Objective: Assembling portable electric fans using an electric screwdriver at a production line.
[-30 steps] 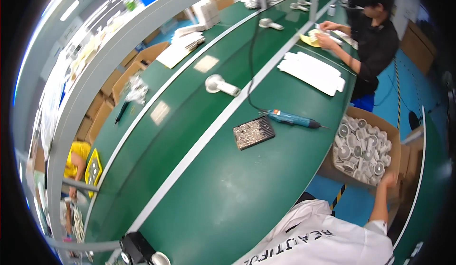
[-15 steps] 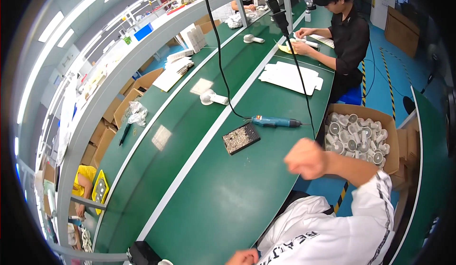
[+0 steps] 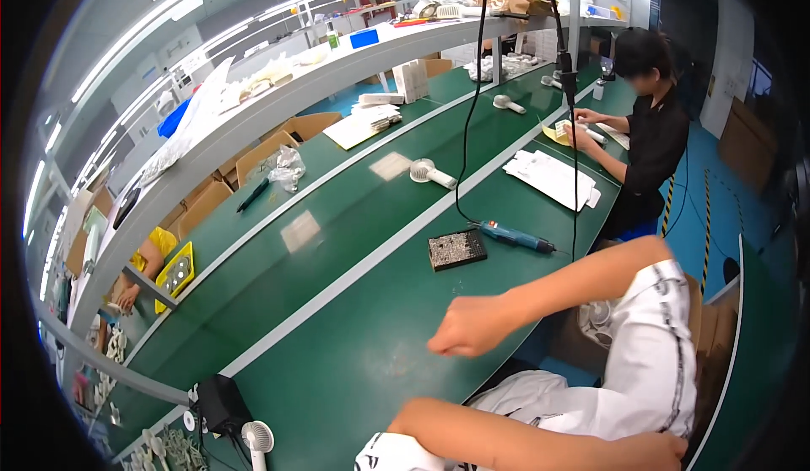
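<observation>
My right hand (image 3: 472,323) is closed in a loose fist above the green bench (image 3: 346,344), and no object shows in it. My left forearm crosses low in front of me. My left hand (image 3: 662,450) rests against my white right sleeve (image 3: 650,370) at the lower right, its fingers mostly hidden. Beyond the right hand lies a black tray of small screws (image 3: 456,250). Beside it is a teal electric screwdriver (image 3: 516,236) with a black cord. A white handheld fan (image 3: 258,439) stands near the bench's lower left, beside a black box (image 3: 223,403).
Flat white cartons (image 3: 553,180) lie farther along the bench, near a co-worker in black (image 3: 654,125). More white handheld fans (image 3: 432,173) lie on the strip beyond the grey rail. Cords hang over the bench. A yellow tray (image 3: 175,277) is at the far left.
My right hand has moved left and down over the bench. My left arm has swung across to the right sleeve. The view has turned left, showing the near fan and black box more fully.
</observation>
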Tool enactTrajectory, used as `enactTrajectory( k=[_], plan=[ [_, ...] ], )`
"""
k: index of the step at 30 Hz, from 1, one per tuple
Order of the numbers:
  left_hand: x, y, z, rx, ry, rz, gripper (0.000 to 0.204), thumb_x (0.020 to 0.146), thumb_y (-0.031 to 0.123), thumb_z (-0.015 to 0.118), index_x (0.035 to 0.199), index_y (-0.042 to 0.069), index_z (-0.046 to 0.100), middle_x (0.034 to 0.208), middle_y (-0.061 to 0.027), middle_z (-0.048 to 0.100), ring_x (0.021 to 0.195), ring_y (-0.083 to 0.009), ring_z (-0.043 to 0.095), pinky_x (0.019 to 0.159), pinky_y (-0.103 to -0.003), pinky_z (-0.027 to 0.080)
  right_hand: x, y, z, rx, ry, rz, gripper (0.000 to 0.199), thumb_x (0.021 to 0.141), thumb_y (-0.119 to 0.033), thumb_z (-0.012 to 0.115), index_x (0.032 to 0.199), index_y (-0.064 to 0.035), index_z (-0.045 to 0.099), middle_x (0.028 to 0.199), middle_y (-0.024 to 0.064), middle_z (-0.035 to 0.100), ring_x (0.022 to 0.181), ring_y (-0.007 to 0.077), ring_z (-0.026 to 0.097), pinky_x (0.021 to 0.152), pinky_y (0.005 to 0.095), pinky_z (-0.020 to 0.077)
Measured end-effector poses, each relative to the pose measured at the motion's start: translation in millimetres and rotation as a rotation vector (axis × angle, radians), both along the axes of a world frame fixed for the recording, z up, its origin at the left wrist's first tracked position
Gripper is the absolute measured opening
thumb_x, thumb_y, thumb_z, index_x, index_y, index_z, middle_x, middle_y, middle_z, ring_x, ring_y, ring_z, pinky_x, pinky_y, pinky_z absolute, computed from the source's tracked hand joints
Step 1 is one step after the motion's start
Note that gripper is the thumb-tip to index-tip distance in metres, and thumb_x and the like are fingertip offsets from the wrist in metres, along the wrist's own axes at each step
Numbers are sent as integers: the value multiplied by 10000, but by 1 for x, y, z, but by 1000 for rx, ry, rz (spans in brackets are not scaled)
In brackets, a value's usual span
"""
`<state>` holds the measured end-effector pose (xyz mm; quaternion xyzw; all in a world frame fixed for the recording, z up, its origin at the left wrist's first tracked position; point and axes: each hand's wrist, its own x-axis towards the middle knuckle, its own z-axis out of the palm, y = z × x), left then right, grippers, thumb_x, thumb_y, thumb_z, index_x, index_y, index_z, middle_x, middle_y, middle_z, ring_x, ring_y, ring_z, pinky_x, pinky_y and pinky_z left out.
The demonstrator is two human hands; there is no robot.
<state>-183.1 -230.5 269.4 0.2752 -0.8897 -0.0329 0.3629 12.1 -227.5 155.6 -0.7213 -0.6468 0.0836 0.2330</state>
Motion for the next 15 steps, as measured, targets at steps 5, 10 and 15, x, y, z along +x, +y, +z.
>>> enactTrajectory(
  k=[5,10,15],
  plan=[
    [16,5,-12,-67,45,55,239,850,291,555,796,80,652,761,-107,627,692,-258,605,664,-383,474,13,5,81,-373,-375,-10,83,764,-126,574,782,-70,515,626,78,591,586,306,595,499,417,455],
    [18,-9,-7,-137,32,37,236,855,282,538,779,81,636,749,-94,610,701,-246,590,677,-369,454,-43,86,139,-27,-737,413,158,676,-174,631,533,-115,598,571,15,613,547,211,614,454,348,450],
    [10,-6,-5,-174,26,21,236,860,273,520,762,83,620,737,-81,592,710,-235,575,690,-355,433,-126,175,168,397,-663,790,166,873,-205,589,836,-47,623,744,86,650,637,215,615,575,343,490]
  ],
)
